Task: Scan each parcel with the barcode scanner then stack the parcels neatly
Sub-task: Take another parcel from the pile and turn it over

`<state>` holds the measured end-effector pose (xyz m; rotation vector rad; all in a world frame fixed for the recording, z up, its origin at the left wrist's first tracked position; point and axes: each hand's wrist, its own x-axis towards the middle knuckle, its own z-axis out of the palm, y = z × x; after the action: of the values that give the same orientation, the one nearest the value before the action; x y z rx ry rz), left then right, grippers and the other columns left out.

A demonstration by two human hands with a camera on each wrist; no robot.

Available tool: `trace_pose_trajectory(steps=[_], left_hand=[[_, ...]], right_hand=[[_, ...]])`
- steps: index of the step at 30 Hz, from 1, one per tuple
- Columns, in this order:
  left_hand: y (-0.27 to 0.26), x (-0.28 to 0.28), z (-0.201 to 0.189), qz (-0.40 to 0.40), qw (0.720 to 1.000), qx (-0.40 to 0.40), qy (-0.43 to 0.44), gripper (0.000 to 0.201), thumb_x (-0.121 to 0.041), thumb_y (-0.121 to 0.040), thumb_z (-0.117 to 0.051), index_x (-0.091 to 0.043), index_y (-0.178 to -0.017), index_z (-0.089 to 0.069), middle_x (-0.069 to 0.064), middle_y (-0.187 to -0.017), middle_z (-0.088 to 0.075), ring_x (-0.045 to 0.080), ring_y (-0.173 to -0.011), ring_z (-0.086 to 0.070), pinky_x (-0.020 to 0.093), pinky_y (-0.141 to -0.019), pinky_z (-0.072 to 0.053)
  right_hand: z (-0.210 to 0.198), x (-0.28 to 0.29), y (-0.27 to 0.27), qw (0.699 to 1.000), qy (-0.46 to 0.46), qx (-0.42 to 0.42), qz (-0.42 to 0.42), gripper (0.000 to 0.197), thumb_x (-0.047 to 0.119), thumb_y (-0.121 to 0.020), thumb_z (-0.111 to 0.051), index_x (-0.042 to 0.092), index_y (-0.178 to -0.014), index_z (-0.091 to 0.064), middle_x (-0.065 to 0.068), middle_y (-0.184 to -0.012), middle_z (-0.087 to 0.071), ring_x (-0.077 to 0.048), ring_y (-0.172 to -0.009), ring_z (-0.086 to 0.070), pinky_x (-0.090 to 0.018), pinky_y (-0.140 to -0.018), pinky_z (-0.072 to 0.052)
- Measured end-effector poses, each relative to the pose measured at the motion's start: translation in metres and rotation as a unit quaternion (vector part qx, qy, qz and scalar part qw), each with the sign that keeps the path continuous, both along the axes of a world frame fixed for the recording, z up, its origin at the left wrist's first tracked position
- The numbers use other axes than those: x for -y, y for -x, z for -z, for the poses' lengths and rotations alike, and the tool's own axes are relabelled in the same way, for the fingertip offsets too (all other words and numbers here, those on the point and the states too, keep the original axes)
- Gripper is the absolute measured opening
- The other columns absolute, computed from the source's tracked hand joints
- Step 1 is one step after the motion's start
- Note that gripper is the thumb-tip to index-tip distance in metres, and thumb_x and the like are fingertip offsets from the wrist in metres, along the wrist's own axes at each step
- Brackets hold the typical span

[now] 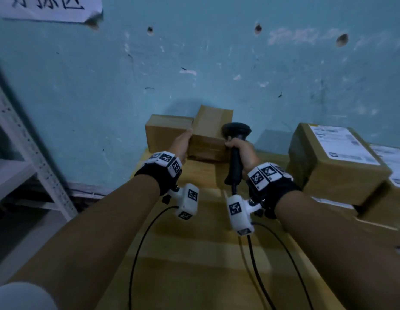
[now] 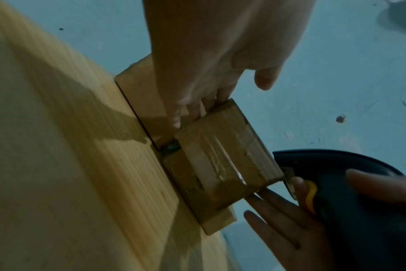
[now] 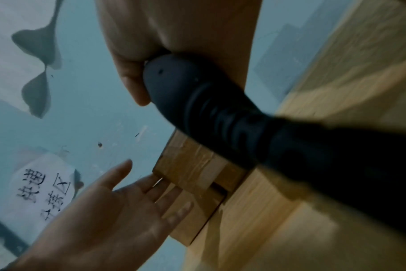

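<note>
Small brown parcels stand at the back of the wooden table (image 1: 194, 253) against the blue wall. A taped top parcel (image 1: 211, 124) (image 2: 225, 152) sits on a lower parcel (image 1: 205, 151) (image 2: 209, 210), and another parcel (image 1: 167, 130) (image 2: 139, 95) lies at its left. My left hand (image 1: 183, 142) (image 2: 197, 82) (image 3: 127, 201) presses straight fingers against the top parcel's left side. My right hand (image 1: 238, 145) (image 2: 301, 210) grips the black barcode scanner (image 1: 235, 135) (image 3: 243, 128) by its handle. Its lower fingers reach out to the parcel's right side.
Larger brown parcels with white labels (image 1: 335, 162) are piled at the table's right. A grey metal shelf (image 1: 26, 164) stands at the left, off the table. A paper sign (image 1: 49, 7) hangs on the wall. Black cables (image 1: 138, 253) trail over the near table.
</note>
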<state>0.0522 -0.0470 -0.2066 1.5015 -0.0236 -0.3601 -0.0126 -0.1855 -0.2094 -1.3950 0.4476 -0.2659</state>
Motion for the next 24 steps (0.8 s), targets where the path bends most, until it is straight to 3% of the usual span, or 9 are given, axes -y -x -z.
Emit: trace_pose_trajectory(steps=[4,10,12,14,17,18,20,22,24], left_hand=[[0.006,0.002,0.005,-0.029,0.996,-0.029,0.076,0.050,-0.037,-0.097,-0.040,-0.016,-0.142,-0.037,0.001,-0.149,-0.037,0.022,-0.138,-0.032,0.041,-0.113,-0.025],[0.043,-0.013,-0.015,-0.029,0.991,-0.021,0.127,0.032,-0.030,-0.100,-0.036,-0.017,-0.129,-0.043,0.004,-0.128,-0.052,0.026,-0.133,-0.038,0.044,-0.105,-0.031],[0.057,-0.020,-0.019,-0.026,0.991,-0.010,0.128,0.013,-0.029,-0.100,-0.036,-0.021,-0.100,-0.046,-0.001,-0.097,-0.055,0.027,-0.107,-0.055,0.041,-0.098,-0.042],[0.081,-0.031,-0.026,-0.018,0.993,0.016,0.112,0.015,-0.030,-0.099,-0.038,-0.023,-0.086,-0.041,0.003,-0.092,-0.053,0.020,-0.083,-0.056,0.030,-0.080,-0.056],[0.119,-0.048,-0.030,0.002,0.998,0.028,0.063,0.011,-0.037,-0.095,-0.044,-0.029,-0.089,-0.042,0.013,-0.130,-0.048,0.032,-0.119,-0.049,0.053,-0.097,-0.044],[0.133,-0.053,-0.031,0.007,0.998,0.028,0.053,0.010,-0.036,-0.094,-0.046,-0.027,-0.094,-0.042,0.013,-0.135,-0.044,0.032,-0.122,-0.047,0.054,-0.098,-0.042],[0.160,-0.064,-0.032,0.012,0.997,0.025,0.067,0.018,-0.027,-0.095,-0.049,-0.021,-0.107,-0.038,0.014,-0.129,-0.045,0.026,-0.105,-0.054,0.038,-0.076,-0.053],[0.185,-0.074,-0.032,0.017,0.997,0.023,0.077,0.030,-0.018,-0.094,-0.051,-0.020,-0.117,-0.033,0.013,-0.120,-0.048,0.017,-0.082,-0.056,0.025,-0.050,-0.052],[0.205,-0.083,-0.028,0.023,0.997,0.023,0.069,0.050,-0.015,-0.092,-0.055,-0.023,-0.132,-0.027,0.014,-0.128,-0.050,0.013,-0.079,-0.056,0.028,-0.051,-0.049]], right_hand=[[0.002,-0.002,0.003,0.999,0.001,0.033,0.003,0.010,0.004,-0.083,-0.055,0.012,-0.077,-0.051,-0.003,-0.067,-0.050,-0.017,-0.059,-0.047,-0.026,-0.056,-0.037],[-0.023,-0.014,0.040,0.997,-0.008,0.077,0.001,0.015,0.008,-0.075,-0.060,0.014,-0.086,-0.051,-0.004,-0.076,-0.053,-0.018,-0.067,-0.051,-0.031,-0.065,-0.041],[-0.027,-0.019,0.058,0.996,-0.017,0.092,-0.007,0.012,0.002,-0.082,-0.055,0.013,-0.086,-0.052,-0.004,-0.077,-0.054,-0.017,-0.069,-0.054,-0.032,-0.070,-0.043],[-0.031,-0.026,0.082,0.994,-0.029,0.103,-0.013,0.015,-0.002,-0.085,-0.051,0.012,-0.085,-0.053,-0.005,-0.078,-0.056,-0.017,-0.072,-0.056,-0.034,-0.076,-0.046],[-0.031,-0.039,0.120,0.994,-0.037,0.099,-0.015,0.013,-0.004,-0.084,-0.051,0.009,-0.087,-0.053,-0.008,-0.082,-0.057,-0.021,-0.078,-0.057,-0.044,-0.086,-0.046],[-0.030,-0.043,0.133,0.995,-0.039,0.092,-0.015,0.013,-0.003,-0.084,-0.051,0.008,-0.090,-0.053,-0.008,-0.084,-0.056,-0.022,-0.081,-0.056,-0.045,-0.086,-0.047],[-0.027,-0.051,0.158,0.995,-0.049,0.081,-0.015,0.016,-0.004,-0.085,-0.050,0.005,-0.099,-0.049,-0.009,-0.087,-0.053,-0.021,-0.082,-0.055,-0.041,-0.079,-0.050],[-0.024,-0.058,0.183,0.996,-0.051,0.074,-0.014,0.015,-0.003,-0.086,-0.050,0.005,-0.098,-0.047,-0.008,-0.086,-0.051,-0.021,-0.084,-0.055,-0.038,-0.073,-0.052],[-0.022,-0.064,0.207,0.996,-0.051,0.066,-0.012,0.008,-0.002,-0.086,-0.050,0.005,-0.090,-0.048,-0.008,-0.079,-0.050,-0.022,-0.076,-0.055,-0.039,-0.070,-0.051]])
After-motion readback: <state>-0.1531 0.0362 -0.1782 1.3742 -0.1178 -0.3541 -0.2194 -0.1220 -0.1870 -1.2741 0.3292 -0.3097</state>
